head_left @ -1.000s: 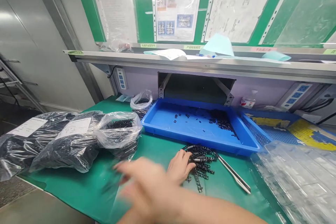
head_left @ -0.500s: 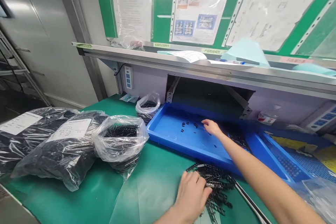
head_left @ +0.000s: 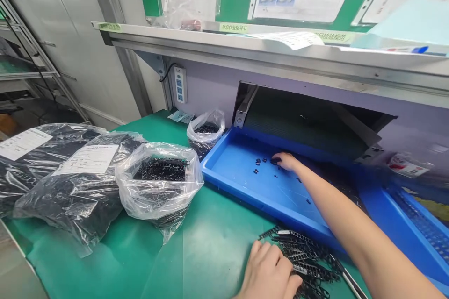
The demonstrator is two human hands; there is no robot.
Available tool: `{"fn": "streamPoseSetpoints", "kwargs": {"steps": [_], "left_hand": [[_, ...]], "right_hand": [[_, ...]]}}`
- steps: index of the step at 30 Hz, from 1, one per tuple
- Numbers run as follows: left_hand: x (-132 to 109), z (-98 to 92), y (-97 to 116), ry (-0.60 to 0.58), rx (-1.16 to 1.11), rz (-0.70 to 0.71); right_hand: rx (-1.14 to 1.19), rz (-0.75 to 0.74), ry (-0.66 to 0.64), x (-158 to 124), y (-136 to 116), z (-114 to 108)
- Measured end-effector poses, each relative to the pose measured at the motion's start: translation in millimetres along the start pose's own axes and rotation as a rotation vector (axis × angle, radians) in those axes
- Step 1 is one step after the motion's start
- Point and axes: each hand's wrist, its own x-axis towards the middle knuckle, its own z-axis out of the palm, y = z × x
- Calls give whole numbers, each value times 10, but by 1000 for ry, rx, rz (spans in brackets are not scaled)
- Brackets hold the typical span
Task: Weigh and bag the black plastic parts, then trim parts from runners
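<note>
Now right hand (head_left: 286,161) pinches black piece (head_left: 276,160) in tray (head_left: 245,196), left hand (head_left: 270,273) open on strips (head_left: 301,254)

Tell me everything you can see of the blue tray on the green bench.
The blue tray is a shallow, rectangular, glossy plastic tray with sloped walls and a raised rim, lying flat on the green bench mat. Small black pieces lie scattered across its floor. The person's right hand reaches in over the near wall, fingertips among the pieces near the far wall. The arm hides part of the tray's right end.
</note>
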Motion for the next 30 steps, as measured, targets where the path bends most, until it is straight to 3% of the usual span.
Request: {"fn": "streamPoseSetpoints", "kwargs": {"steps": [9,16,21,30], "left_hand": [[3,-27,-43,-72,-31,12],[-8,53,4,-2,23,3],[-6,199,10,127,71,27],[16,144,-27,119,51,-4]], "right_hand": [[26,-83,-52,3,-428,12],[-27,-151,69,-183,-685,254],[-63,-194,144,-223,-749,383],[20,-119,124,-198,-768,373]]}}
